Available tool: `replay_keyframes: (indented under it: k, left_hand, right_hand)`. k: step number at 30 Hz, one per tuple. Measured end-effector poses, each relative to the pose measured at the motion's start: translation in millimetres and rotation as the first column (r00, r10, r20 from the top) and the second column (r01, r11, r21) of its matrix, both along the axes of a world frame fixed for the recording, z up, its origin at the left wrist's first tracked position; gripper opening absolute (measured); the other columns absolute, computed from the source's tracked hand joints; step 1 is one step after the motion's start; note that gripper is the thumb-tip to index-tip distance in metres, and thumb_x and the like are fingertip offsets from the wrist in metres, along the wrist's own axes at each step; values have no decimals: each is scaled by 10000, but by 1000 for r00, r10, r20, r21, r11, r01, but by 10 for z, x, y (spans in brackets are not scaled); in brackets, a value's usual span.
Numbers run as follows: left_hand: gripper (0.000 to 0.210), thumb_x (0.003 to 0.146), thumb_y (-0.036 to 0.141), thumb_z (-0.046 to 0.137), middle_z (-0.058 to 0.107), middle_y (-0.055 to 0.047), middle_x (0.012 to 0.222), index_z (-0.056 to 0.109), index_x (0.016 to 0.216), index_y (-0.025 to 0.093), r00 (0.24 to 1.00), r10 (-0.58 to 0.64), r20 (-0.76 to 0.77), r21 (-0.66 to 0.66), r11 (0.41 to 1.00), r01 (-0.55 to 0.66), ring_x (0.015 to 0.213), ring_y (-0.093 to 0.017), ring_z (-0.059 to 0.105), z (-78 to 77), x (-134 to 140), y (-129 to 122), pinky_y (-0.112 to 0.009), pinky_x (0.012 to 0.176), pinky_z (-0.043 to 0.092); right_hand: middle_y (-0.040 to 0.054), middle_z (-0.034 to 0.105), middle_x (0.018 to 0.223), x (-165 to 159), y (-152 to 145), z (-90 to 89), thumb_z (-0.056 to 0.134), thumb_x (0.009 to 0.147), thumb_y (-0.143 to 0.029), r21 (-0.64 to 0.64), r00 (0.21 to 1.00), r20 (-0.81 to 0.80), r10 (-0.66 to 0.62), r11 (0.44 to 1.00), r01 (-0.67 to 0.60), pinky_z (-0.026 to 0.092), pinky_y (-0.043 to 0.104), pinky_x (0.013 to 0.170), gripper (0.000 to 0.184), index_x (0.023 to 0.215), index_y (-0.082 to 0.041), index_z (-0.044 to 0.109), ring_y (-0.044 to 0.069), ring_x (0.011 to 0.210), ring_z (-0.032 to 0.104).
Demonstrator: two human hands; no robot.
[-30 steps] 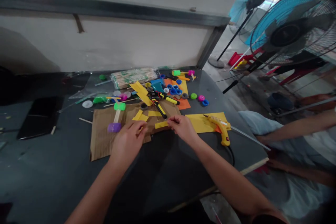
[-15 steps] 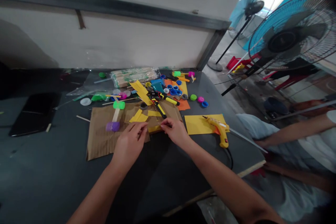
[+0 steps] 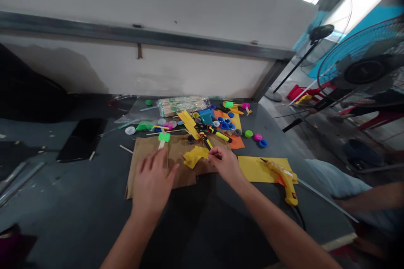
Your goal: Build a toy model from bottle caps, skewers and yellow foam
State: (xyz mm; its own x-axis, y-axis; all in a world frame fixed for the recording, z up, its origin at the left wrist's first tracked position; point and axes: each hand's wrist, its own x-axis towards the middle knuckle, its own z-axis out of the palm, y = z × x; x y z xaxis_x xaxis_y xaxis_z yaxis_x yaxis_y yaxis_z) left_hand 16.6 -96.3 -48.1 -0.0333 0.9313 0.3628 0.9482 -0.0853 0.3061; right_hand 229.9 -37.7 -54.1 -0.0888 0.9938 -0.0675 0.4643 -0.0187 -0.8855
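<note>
More spread now, the left hand (image 3: 151, 183) shifts toward nine o'clock over cardboard (image 3: 183, 179), leaving the right hand (image 3: 226, 165) pinching yellow paper (image 3: 195, 156).

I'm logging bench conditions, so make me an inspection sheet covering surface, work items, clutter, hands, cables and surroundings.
Surface: dark table, brown cardboard on it.
Work items: yellow paper pieces over the cardboard; glue gun on a yellow sheet.
Clutter: plastic caps, yellow-handled tool, bagged sticks, dark flat slab.
Hands: left hand open over the cardboard, contact unclear; right hand with fingertips at the paper pieces, grip unclear.
Cables: black cord from the glue gun's handle.
Surroundings: large fan and another person's arm, both at the right.
</note>
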Motion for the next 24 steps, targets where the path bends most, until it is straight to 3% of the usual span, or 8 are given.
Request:
replay_keyframes:
  k: [1, 3, 7, 10, 14, 19, 24]
  left_hand:
    - [564, 826, 445, 603, 599, -226, 1200, 496, 1252, 92, 992, 124, -29, -5, 992, -124, 1133, -388, 548, 20, -78, 26, -538, 945, 432]
    - [646, 786, 489, 630, 608, -241, 1137, 486, 1240, 54, 975, 219, -37, -81, 972, -221, 1074, -401, 567, 32, -201, 84, -526, 884, 459]
    - [329, 847, 411, 551, 652, -143, 995, 606, 1046, 154, 977, 197, 79, -210, 962, -177, 968, -323, 619, 41, -298, 130, -443, 859, 485]
    - [230, 867, 349, 514, 656, -122, 1013, 620, 1002, 196, 972, 185, 147, -184, 970, -157, 1013, -315, 607, 86, -309, 84, -430, 881, 477]
    - [294, 855, 352, 552, 663, -100, 1102, 583, 1121, 231, 965, 93, 246, -180, 983, -49, 1031, -300, 621, 79, -269, 104, -427, 875, 484]
    - [432, 848, 317, 551, 632, -102, 1242, 499, 1268, 230, 915, -132, 381, -228, 946, 231, 1107, -276, 618, -67, -176, 409, -428, 919, 479]
    - [480, 831, 294, 547, 624, -103, 1252, 477, 1299, 216, 860, -206, 466, -205, 921, 331, 1126, -240, 609, -175, -185, 647, -412, 965, 464]
  right_hand:
    - [6, 683, 709, -60, 30, 17, 571, 769, -243, 20, 999, -7, 36, 999, -35, 458, 264, 616, 73, 775, -197, 628, 159, 661, 624]
    - [7, 681, 726, -171, 92, 64, 584, 767, -234, 81, 994, 5, 105, 991, -105, 453, 257, 630, 70, 772, -193, 641, 151, 674, 615]
    - [10, 679, 758, -209, 175, 174, 591, 777, -236, 185, 988, 15, 152, 971, -152, 447, 254, 644, 74, 784, -197, 654, 145, 691, 598]
    - [8, 670, 737, -54, 171, 189, 603, 780, -262, 178, 994, -7, 105, 979, -102, 440, 256, 631, 85, 781, -195, 656, 146, 673, 587]
    - [4, 667, 706, 118, 134, 87, 620, 792, -249, 117, 989, 113, 95, 987, -108, 416, 260, 609, 84, 785, -201, 689, 146, 635, 568]
    - [11, 663, 719, 32, 171, -44, 689, 797, -249, 316, 907, 403, 125, 911, -266, 396, 317, 764, 49, 787, -251, 737, 193, 787, 565]
    - [2, 684, 738, -40, 150, -82, 711, 800, -252, 394, 931, 346, 118, 882, -258, 387, 314, 772, 34, 803, -252, 744, 180, 768, 569]
